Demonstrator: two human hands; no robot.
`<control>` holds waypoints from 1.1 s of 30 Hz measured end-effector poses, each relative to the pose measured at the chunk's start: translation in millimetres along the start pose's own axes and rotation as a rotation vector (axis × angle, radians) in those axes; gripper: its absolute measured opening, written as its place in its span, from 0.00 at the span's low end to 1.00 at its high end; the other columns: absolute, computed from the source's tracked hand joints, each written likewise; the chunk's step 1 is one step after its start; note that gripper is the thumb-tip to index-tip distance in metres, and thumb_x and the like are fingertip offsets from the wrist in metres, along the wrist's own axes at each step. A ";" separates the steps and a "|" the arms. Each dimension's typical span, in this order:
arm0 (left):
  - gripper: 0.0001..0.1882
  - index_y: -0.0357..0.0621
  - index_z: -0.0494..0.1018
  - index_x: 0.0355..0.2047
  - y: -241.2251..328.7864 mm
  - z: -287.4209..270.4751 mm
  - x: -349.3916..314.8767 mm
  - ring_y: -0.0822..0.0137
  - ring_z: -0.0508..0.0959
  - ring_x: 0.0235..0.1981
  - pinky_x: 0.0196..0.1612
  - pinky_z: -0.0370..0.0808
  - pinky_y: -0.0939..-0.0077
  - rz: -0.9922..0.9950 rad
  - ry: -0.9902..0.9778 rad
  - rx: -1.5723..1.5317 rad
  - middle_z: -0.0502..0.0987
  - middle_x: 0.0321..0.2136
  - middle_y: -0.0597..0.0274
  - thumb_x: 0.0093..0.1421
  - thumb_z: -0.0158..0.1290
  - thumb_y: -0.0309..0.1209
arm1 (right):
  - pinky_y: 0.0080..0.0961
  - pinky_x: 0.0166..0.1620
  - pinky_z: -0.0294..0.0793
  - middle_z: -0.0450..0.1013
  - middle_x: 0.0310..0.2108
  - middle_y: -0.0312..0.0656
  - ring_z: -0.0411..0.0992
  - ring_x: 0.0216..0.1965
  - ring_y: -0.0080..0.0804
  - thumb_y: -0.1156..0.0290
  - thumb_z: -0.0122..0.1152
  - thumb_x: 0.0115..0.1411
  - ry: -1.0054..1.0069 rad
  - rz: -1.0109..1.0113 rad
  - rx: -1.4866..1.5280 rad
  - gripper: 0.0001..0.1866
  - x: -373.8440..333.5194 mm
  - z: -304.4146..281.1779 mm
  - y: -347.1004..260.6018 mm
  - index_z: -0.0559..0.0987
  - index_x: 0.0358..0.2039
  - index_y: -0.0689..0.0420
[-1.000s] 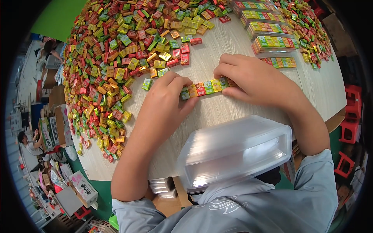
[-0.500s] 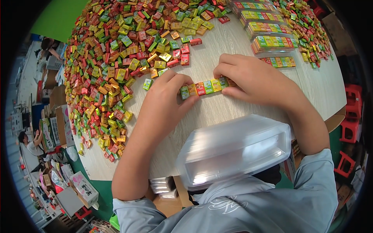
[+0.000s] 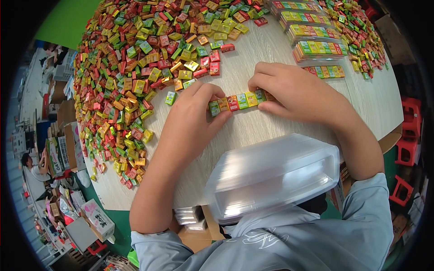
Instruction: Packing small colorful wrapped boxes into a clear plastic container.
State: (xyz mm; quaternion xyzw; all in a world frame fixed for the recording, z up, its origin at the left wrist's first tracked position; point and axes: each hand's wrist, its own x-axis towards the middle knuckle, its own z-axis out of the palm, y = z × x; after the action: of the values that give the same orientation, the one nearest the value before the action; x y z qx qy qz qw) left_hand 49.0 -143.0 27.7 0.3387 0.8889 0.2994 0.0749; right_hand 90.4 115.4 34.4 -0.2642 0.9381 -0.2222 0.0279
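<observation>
The pale wood-grain table (image 3: 253, 49) spread out under the fingers and well past them on every side but the wearer's own. Left of the fingers and away beyond them, a great heap (image 3: 140, 58) of little boxes, red, yellow, green and orange, covered much of it. Nearer the wearer's chest than the fingers, I could see a clear plastic container (image 3: 275, 176), shiny and empty-looking, below the gap between the two hands. A second, smaller heap (image 3: 357, 36) lay far off beyond the right fingers, and between it and them stood a line of clear trays (image 3: 316, 47) filled with the same boxes, the closest just past the right knuckles.

The left hand (image 3: 192, 106) had its thumb and forefinger bent in, parted only by the depth of a box, gripping the left end of a short row of boxes (image 3: 242, 101). The right hand (image 3: 289, 92) pinched the other end the same way, its fingertips hiding the last piece. The row lay straight on the tabletop, its middle boxes bare between the fingers. One loose green box (image 3: 170, 98) sat just left of the left knuckles.
</observation>
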 end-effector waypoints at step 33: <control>0.16 0.46 0.84 0.42 3.7 14.7 1.2 0.52 0.79 0.36 0.41 0.77 0.56 0.150 0.120 0.151 0.75 0.33 0.55 0.52 0.69 0.32 | 0.42 0.44 0.76 0.72 0.39 0.45 0.76 0.40 0.46 0.59 0.71 0.59 0.157 -0.030 -0.236 0.17 3.9 25.1 -16.9 0.79 0.46 0.50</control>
State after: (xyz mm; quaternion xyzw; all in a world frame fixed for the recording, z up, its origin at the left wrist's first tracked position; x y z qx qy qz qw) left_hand 55.1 -132.9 18.0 0.3903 0.8839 0.2561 -0.0268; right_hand 99.5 90.4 19.3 -0.2613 0.9530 -0.1309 -0.0800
